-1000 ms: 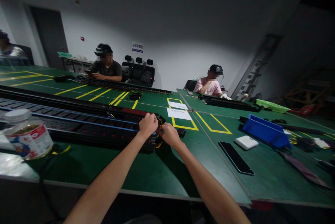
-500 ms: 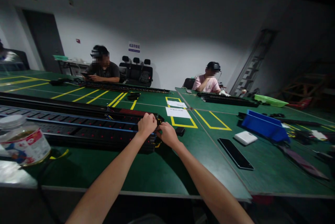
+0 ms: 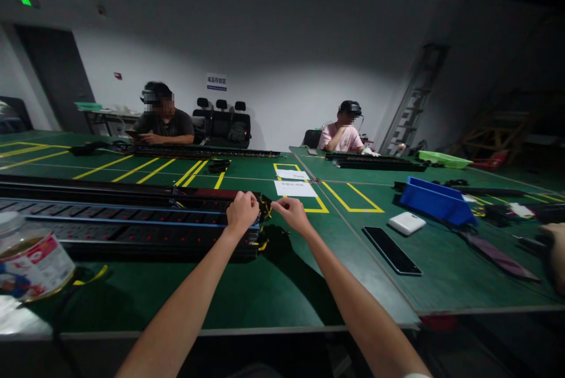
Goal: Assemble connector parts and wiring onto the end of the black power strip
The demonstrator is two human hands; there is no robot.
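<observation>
Long black strip-shaped units (image 3: pixel 145 235) with red dots and blue edges lie side by side on the green table. At their right end my left hand (image 3: pixel 242 212) is closed, fingers curled over the rear unit; what they grip is hidden. Black and yellow wires (image 3: pixel 266 208) stick out of that end, between my hands. Just right of them my right hand (image 3: pixel 292 213) pinches with thumb and forefinger, at the wires' tips; anything between the fingers is too small to make out. A yellow piece (image 3: pixel 263 245) shows at the front unit's end.
A labelled jar (image 3: pixel 37 263) stands at the left. To the right lie a phone (image 3: pixel 392 250), a white case (image 3: pixel 406 223) and a blue bin (image 3: pixel 436 201). Paper sheets (image 3: pixel 295 189) lie behind my hands. Two people sit across the table; another person's hand (image 3: pixel 555 254) shows at the right edge.
My right hand has drawn slightly away from my left, opening a gap where the wires show. The black piece beside my right hand is no longer visible. A hand has appeared at the right edge.
</observation>
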